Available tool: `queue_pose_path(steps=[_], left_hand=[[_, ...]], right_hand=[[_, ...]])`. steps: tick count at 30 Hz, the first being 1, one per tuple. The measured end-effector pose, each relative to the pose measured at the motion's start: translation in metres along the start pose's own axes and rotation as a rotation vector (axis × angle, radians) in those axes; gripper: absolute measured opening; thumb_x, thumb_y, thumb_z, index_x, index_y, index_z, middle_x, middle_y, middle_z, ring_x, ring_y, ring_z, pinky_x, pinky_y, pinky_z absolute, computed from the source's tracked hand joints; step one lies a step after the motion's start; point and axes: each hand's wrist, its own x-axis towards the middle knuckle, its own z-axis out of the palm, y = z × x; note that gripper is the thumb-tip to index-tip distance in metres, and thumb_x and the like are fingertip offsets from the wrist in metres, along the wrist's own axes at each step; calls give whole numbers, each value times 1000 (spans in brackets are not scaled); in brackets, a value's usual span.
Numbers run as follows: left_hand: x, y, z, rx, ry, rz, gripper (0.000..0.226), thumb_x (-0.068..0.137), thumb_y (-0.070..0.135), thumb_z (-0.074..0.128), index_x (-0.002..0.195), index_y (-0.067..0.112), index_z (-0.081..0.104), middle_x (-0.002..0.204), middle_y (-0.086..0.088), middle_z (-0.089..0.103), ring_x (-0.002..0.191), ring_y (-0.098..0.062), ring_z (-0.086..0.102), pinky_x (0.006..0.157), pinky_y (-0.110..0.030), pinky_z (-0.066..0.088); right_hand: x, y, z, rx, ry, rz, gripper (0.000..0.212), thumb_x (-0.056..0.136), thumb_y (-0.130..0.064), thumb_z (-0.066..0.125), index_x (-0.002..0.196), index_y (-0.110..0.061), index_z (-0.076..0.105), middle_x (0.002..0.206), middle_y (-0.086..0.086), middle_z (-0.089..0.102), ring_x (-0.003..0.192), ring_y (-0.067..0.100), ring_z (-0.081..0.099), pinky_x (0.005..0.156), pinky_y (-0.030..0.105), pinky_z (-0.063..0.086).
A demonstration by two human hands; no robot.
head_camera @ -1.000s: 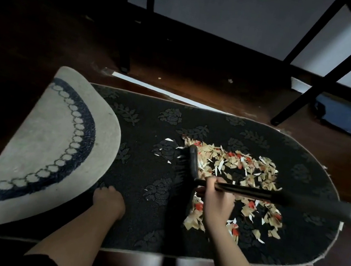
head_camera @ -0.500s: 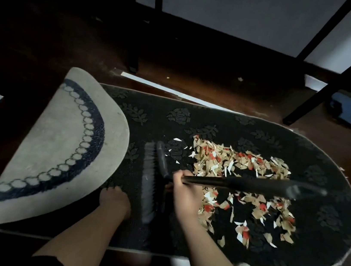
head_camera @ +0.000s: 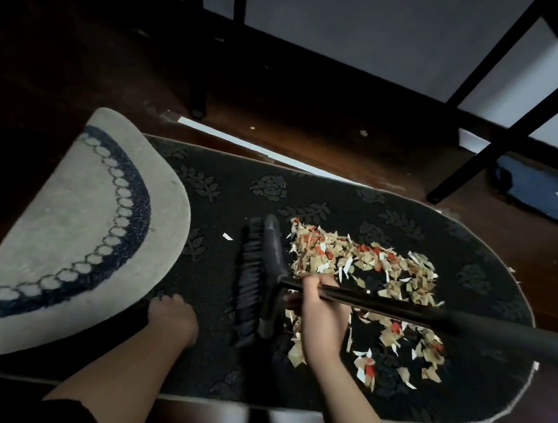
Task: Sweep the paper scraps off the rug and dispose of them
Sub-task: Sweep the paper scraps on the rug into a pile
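Observation:
A dark oval rug [head_camera: 308, 194] with a flower pattern lies on the wooden floor, its left end folded over so the pale underside [head_camera: 62, 234] shows. Tan, white and red paper scraps [head_camera: 369, 270] lie heaped on its right half. One white scrap [head_camera: 227, 236] sits apart, left of the brush. My right hand [head_camera: 314, 309] grips the black broom's handle [head_camera: 434, 319] close to the brush head [head_camera: 257, 280], which rests on the rug at the heap's left edge. My left hand [head_camera: 171, 318] rests on the rug beside the folded flap, fingers bent under.
Black furniture legs [head_camera: 197, 92] stand beyond the rug, with slanted black legs [head_camera: 487, 144] at the right. A white strip [head_camera: 244, 142] lies along the rug's far edge. A dark blue cloth [head_camera: 551, 199] lies on the floor at far right. My knees are at the bottom.
The brush head drew back left off the heap, then came right again to the heap's left edge. My left hand stayed planted on the rug.

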Motion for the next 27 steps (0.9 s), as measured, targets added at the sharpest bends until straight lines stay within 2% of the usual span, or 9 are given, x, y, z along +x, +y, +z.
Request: queue_pose_path(steps=[1,6,11,15,18,20,23,25,27], left_hand=[[0,0,0,-2,-2,0,58,96,29,40,149,8,29,153,-13,28,140,-29,30,115,-38,24],[1,-4,1,-20,-11,-8,58,97,32,41,150,10,30,154,-12,27,141,-28,30,116,-38,24],[1,-3,4,-1,-36,-21,59,98,32,42,150,11,28,154,-11,26,141,-28,29,116,-38,24],[-2,0,4,6,5,-15,56,98,29,39,149,9,30,153,-12,27,140,-28,31,116,-37,26],[-4,0,2,0,22,-6,55,98,27,38,149,8,29,153,-12,28,140,-28,30,115,-36,26],[-5,-1,1,4,19,-3,55,98,27,37,150,8,29,152,-12,28,140,-29,30,115,-36,25],[-5,0,1,6,6,-9,55,99,26,36,150,8,27,154,-13,26,141,-29,28,116,-36,24],[-3,0,1,-3,-5,-14,55,99,26,36,150,7,27,154,-14,26,142,-29,28,117,-37,24],[-2,-1,1,-13,-15,-14,56,99,28,37,150,7,26,154,-14,26,141,-30,28,116,-38,24]], right_hand=[[-2,-3,11,-19,-38,-14,18,93,-29,56,86,-19,70,78,2,73,75,15,68,71,10,50],[-11,-3,44,-68,-155,-32,32,94,-18,54,62,-20,57,50,-10,59,54,-8,56,60,5,39],[-1,10,21,-136,13,-9,25,94,-23,53,70,-20,58,65,-6,56,67,13,53,66,26,31],[11,18,-10,-259,63,-73,25,95,-23,47,74,-14,59,69,6,63,64,25,59,60,32,45],[9,12,-26,-324,100,-176,25,96,-15,47,75,-11,59,65,4,64,52,12,54,46,23,35],[0,1,-28,-166,53,-175,27,96,-18,48,72,-14,60,64,0,65,55,6,58,50,16,37],[-10,-12,-9,-66,-17,-123,25,95,-25,50,77,-17,65,69,0,68,66,7,64,58,21,42],[-11,-11,12,-49,-95,-64,24,95,-24,52,80,-15,67,64,-3,67,59,-6,62,58,11,42],[-13,-3,31,-66,-167,-23,25,95,-24,54,74,-19,66,57,-5,65,55,-5,60,60,8,41]])
